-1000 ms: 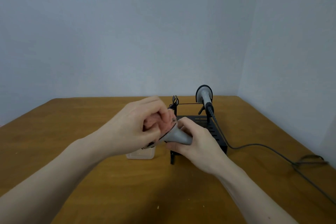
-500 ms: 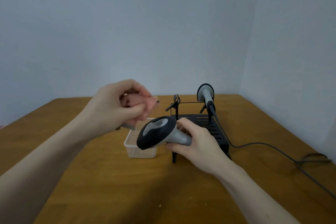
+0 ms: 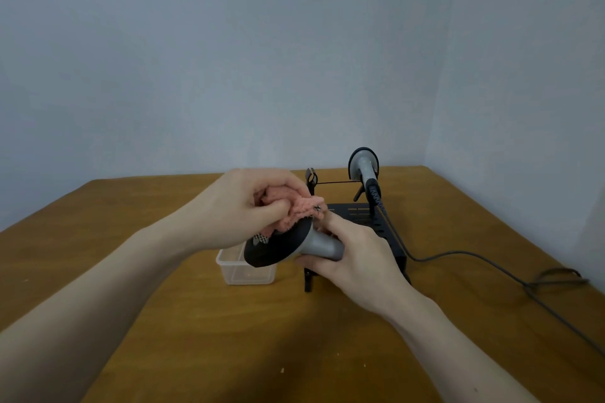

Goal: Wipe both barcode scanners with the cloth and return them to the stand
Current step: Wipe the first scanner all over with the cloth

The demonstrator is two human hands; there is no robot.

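2 arms of 1 person show, seen from above by the head camera. The left hand (image 3: 242, 206) and the right hand (image 3: 353, 255) are bare, with uncovered skin down to the fingertips. Behind each hand the arm is bare too. The left forearm (image 3: 114, 288) and the right forearm (image 3: 458, 347) are smooth and slim at the wrist, and they widen steadily away from the hands until the picture's edge cuts them off. The left hand's knuckles form a row of rounded ridges. The fingers of both hands are long and slender. The fingernails are too small to make out.
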